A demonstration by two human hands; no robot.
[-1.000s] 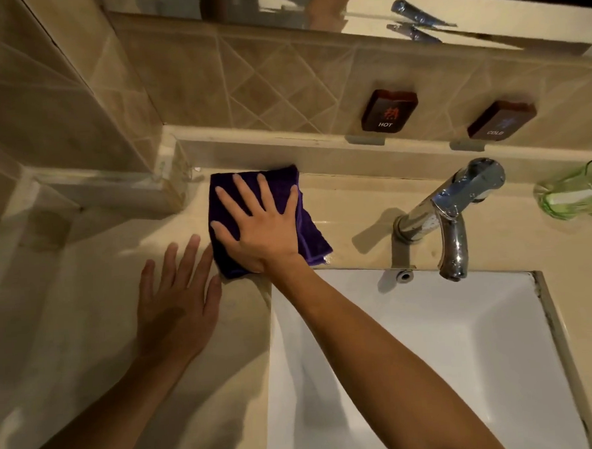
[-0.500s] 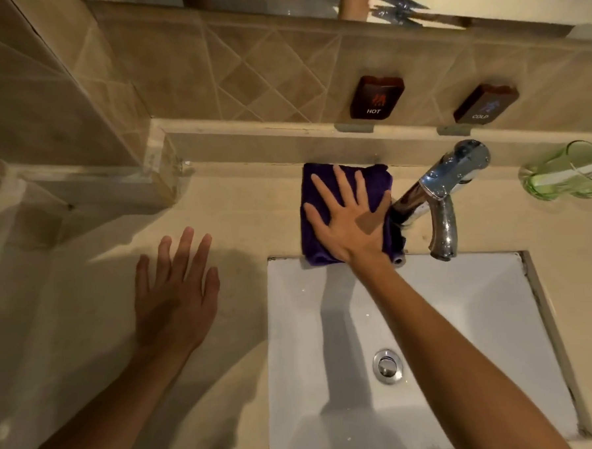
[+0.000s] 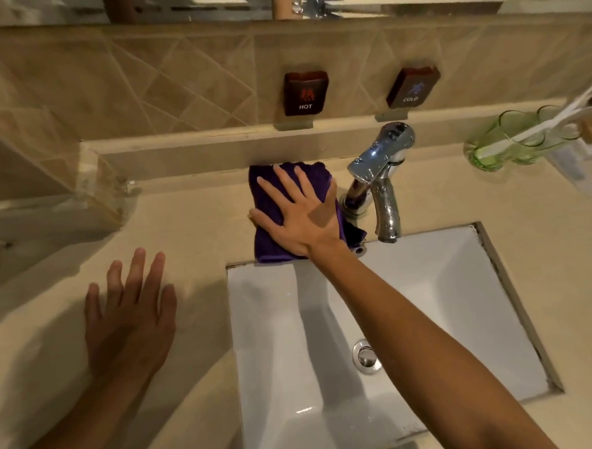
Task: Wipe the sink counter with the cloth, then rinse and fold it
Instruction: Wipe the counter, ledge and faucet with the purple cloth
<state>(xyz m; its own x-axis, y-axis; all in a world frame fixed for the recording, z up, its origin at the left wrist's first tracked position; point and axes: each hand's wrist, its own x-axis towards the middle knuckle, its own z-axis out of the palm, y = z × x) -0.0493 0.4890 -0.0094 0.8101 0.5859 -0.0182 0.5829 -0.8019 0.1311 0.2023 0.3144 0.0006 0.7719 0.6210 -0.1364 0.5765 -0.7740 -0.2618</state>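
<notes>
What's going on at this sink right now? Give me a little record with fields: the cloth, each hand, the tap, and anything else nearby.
cloth: purple cloth, folded, flat on the counter behind the basin, beside the tap base
right hand: right hand pressed flat on the cloth, fingers spread
left hand: left hand open with straight fingers over the counter left of the basin, holding nothing
tap: chrome tap, no water seen running
basin: white basin, drain plug visible
nearby: green glass at right; HOT sign and COLD sign on the wall
</notes>
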